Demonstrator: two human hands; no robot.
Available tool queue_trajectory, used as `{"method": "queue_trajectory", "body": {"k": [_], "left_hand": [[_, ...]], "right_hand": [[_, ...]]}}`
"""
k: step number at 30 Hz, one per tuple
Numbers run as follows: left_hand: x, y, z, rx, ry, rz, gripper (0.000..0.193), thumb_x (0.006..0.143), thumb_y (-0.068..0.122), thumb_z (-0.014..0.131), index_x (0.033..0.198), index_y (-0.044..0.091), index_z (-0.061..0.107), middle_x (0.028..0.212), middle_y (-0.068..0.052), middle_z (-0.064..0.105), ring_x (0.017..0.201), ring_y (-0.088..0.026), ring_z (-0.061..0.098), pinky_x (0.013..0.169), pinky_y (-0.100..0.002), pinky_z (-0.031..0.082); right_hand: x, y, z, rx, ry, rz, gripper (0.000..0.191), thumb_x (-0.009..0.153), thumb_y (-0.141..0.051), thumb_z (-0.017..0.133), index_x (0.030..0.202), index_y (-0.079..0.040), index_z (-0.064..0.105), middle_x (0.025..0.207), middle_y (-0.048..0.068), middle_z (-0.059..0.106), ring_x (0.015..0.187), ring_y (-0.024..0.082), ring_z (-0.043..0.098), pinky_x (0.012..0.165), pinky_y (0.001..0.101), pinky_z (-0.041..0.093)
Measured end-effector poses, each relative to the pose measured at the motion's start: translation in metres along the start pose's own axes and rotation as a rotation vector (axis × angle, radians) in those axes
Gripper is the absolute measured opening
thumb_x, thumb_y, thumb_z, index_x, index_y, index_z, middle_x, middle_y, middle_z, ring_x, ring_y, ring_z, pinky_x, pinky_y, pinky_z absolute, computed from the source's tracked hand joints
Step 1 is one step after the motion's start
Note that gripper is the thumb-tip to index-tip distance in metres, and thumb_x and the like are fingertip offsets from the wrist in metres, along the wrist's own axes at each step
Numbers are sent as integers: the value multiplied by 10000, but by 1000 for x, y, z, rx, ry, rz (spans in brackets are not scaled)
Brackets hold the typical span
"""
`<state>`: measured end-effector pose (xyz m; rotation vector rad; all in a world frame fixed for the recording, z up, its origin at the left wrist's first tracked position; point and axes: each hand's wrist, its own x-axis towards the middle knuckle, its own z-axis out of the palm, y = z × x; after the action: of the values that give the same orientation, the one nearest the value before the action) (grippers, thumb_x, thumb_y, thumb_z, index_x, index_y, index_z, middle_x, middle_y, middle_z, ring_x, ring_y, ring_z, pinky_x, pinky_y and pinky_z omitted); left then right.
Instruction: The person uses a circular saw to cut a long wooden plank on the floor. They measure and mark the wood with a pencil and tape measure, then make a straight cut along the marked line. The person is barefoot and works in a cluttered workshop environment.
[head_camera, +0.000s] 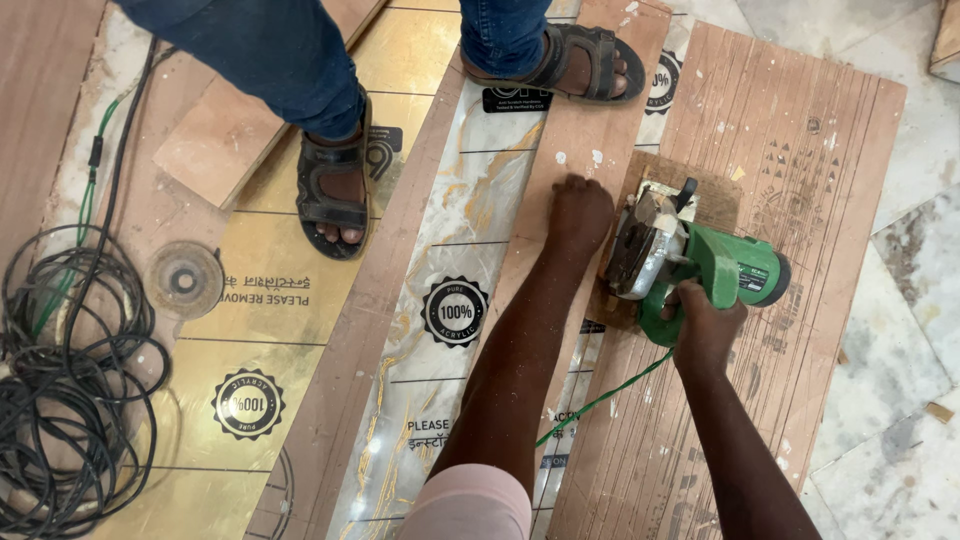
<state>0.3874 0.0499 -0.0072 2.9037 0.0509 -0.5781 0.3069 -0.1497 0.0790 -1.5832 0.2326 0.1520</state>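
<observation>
Right hand (703, 325) gripped the green saw (700, 262), left hand (580, 212) pressed flat on the wood strip (575, 130); someone's sandaled feet (335, 195) and a coiled cable (70, 380) sat close by.

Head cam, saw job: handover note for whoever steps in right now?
Left hand: pressed flat on the narrow wooden strip, holding nothing.
Right hand: gripping the handle of the green power saw.
Saw sits on the plywood sheet beside the strip; its green cord trails back between the arms.
Another person's sandalled foot stands on the strip's far end.
How far the cut has got cannot be seen.
</observation>
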Motion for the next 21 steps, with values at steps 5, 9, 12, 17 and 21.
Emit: {"method": "queue_trajectory", "body": {"k": [5, 9, 12, 17, 21], "left_hand": [[15, -13, 10, -112, 558, 6, 432, 1024, 181, 499, 1429, 37, 541, 1560, -176, 443, 1493, -358, 371, 1216, -536, 350], [28, -21, 19, -191, 557, 12, 462, 1000, 194, 495, 1447, 84, 526, 1598, -136, 406, 1511, -358, 324, 1221, -536, 286], [37, -28, 19, -228, 619, 42, 468, 1012, 201, 504, 1472, 113, 513, 1621, -111, 378, 1524, -351, 295, 1238, -535, 265], [48, -32, 10, -287, 593, 90, 303, 991, 199, 535, 1274, 97, 569, 1644, -107, 357, 1548, -340, 267, 1251, -526, 243], [59, -28, 6, -312, 597, 111, 121, 1013, 161, 532, 1119, 122, 575, 1636, -115, 372, 1546, -341, 280, 1258, -521, 247]], "right_hand": [[3, -3, 2, -24, 7, 12, 103, 874, -10, 619, 973, 20, 621, 751, 111, 645, 568, 160, 603, 531, 296, 507], [7, -3, 2, -50, 23, 9, 79, 872, -43, 631, 922, 18, 622, 738, 112, 648, 559, 162, 600, 536, 302, 505], [11, -2, 2, -35, 26, 21, 84, 867, -56, 638, 915, 12, 626, 729, 113, 648, 551, 164, 598, 538, 307, 508], [18, -3, 3, -53, 37, 18, 87, 873, -65, 637, 916, 10, 634, 725, 107, 650, 552, 160, 604, 536, 306, 517], [20, -4, 4, -43, 34, 22, 90, 895, -73, 634, 937, 6, 631, 733, 100, 648, 559, 157, 596, 537, 305, 508]]}}
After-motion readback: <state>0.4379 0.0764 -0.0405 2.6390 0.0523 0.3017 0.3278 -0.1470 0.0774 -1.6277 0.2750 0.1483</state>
